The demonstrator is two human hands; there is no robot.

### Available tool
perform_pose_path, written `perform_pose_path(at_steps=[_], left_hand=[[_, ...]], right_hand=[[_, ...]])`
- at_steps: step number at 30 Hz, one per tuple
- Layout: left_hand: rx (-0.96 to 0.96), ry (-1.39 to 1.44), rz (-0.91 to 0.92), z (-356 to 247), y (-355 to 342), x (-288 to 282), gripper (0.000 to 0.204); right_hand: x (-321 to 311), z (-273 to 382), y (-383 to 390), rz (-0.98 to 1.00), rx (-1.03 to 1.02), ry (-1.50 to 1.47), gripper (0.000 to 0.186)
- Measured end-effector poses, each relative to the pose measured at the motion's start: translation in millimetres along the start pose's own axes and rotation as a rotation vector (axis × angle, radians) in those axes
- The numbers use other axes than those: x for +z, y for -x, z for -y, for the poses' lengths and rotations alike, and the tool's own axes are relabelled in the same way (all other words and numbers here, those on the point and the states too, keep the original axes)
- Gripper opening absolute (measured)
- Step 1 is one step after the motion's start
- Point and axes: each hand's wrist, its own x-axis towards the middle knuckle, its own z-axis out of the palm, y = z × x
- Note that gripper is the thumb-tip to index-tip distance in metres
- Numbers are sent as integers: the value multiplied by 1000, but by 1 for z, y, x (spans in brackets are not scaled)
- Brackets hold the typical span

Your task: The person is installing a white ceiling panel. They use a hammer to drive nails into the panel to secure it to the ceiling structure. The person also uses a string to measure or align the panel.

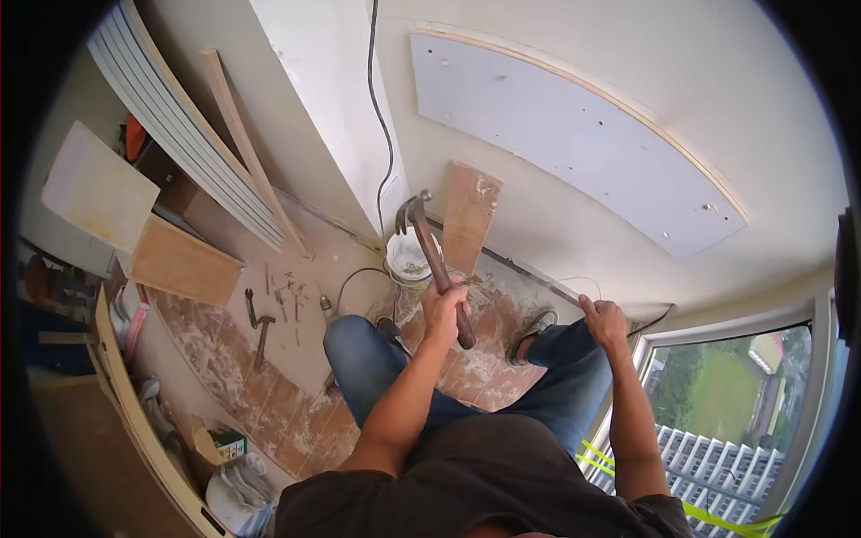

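Note:
My left hand [441, 314] is wrapped round the dark handle of a claw hammer [434, 255]. The hammer tilts upward, its metal head partly in front of a white bucket [405, 265]. Above my right knee, my right hand [606, 323] is closed with the fingers curled in; a thin pale wire [578, 280] curves beside its thumb. Whatever the fingers may hold is too small to make out. A pale blue-grey panel [574, 148] with wood-coloured edges and several small holes is on the wall ahead. A wooden board [471, 211] leans against the wall behind the bucket.
Another hammer [263, 341] and small tools [287, 296] lie on the dusty floor at left. Long white strips [179, 117] and a wooden batten [242, 134] lean by the wall. A black cable [371, 81] hangs ahead. A window [717, 386] stands at right.

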Motion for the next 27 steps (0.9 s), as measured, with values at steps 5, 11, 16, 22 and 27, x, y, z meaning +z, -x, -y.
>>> perform_pose_path(at_steps=[5,11,16,22,27], left_hand=[[195,-108,-60,-28,-8,46,14],[316,-58,79,-54,-37,113,15],[371,-167,124,-50,-78,155,21],[418,-265,132,-59,-138,197,21],[458,-210,92,-62,-136,199,18]], right_hand=[[14,13,21,-228,-19,121,56],[24,-6,26,-378,-186,-26,52],[28,-14,23,-401,-179,-173,49],[28,-14,19,-384,-159,-212,48],[26,-13,19,-397,-185,-204,48]])
